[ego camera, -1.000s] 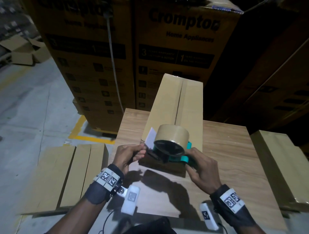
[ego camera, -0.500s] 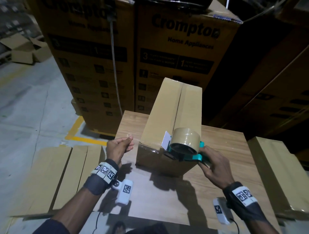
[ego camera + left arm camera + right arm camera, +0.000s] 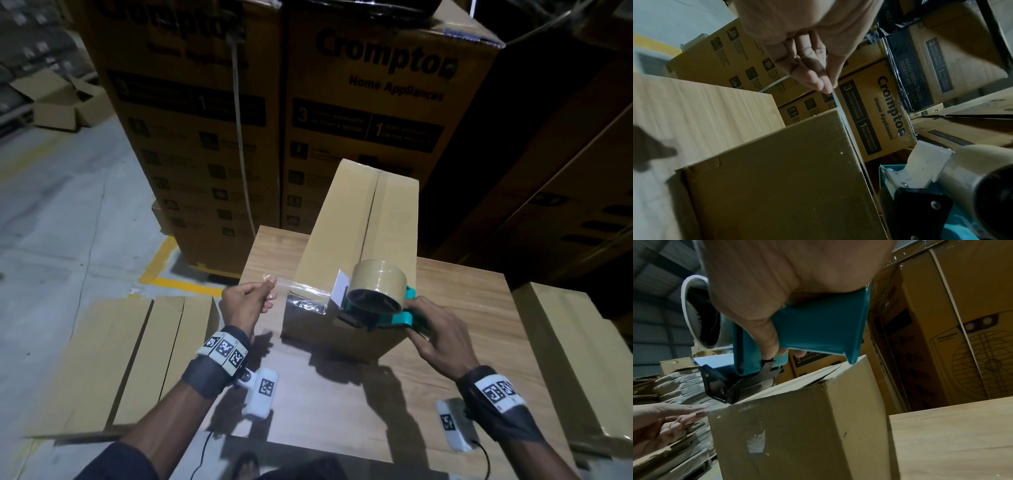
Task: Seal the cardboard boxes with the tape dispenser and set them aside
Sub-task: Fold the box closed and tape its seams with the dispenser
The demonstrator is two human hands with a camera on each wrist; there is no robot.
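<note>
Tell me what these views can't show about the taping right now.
- Tape strip: clear and glary in the head view; its stuck length on the box is unreadable.
- Right hand: covers the dispenser handle.
- Left hand: pinched tape end hidden by fingertips in the left wrist view.
- Box contents: flaps closed.

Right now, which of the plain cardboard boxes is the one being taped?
The upright box standing on the wooden table. The tape dispenser rests on its near top edge; the other plain boxes lie beside the table, untouched.
</note>
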